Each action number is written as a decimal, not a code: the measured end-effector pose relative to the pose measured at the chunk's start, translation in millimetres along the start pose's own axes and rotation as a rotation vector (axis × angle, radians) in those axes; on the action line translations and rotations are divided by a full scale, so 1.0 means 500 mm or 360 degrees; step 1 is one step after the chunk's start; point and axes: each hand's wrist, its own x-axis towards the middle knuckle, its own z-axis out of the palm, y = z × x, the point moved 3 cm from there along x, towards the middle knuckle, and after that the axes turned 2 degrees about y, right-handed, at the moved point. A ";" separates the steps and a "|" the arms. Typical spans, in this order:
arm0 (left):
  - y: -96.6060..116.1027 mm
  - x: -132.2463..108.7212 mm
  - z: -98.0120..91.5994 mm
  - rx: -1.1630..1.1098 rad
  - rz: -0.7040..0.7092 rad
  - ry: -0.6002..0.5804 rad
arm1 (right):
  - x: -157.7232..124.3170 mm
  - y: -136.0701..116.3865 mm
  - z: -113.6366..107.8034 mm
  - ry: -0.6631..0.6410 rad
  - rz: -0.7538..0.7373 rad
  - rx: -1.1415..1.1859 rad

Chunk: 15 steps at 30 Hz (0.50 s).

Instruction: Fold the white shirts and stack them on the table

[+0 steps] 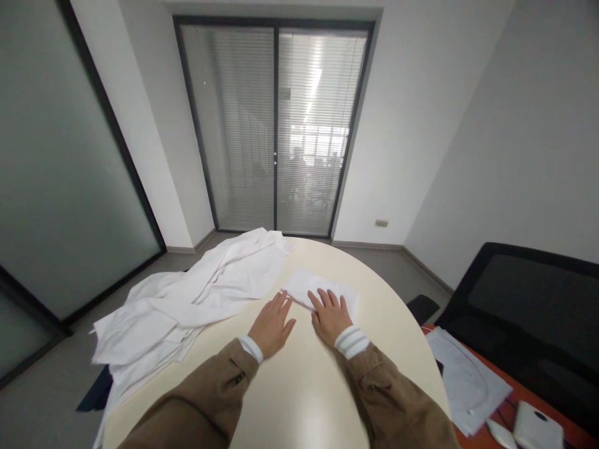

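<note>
A small folded white cloth (306, 284) lies on the round cream table (299, 386). My right hand (330, 315) rests flat on the cloth's near edge, fingers stretched out. My left hand (272, 324) lies flat on the table, its fingertips touching the cloth's left corner. Both hands are open and hold nothing. A large pile of crumpled white fabric (187, 293) covers the table's left side, just left of my left hand.
A black mesh chair (528, 312) stands at the right. Beside it an orange surface (519, 380) carries papers (468, 380) and a white device (538, 427). Glass doors with blinds (276, 125) fill the far wall. A frosted glass partition (60, 174) runs along the left.
</note>
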 end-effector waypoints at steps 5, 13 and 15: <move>0.005 -0.002 -0.002 -0.0007 -0.0022 -0.0080 | 0.012 0.015 0.028 0.0019 0.0122 -0.0064; 0.009 -0.005 -0.008 -0.0009 -0.0040 -0.0154 | 0.082 0.088 0.046 0.0370 0.0490 -0.0068; 0.008 -0.004 -0.007 -0.0015 -0.0047 -0.0162 | 0.098 0.105 0.045 0.0393 0.0573 -0.0047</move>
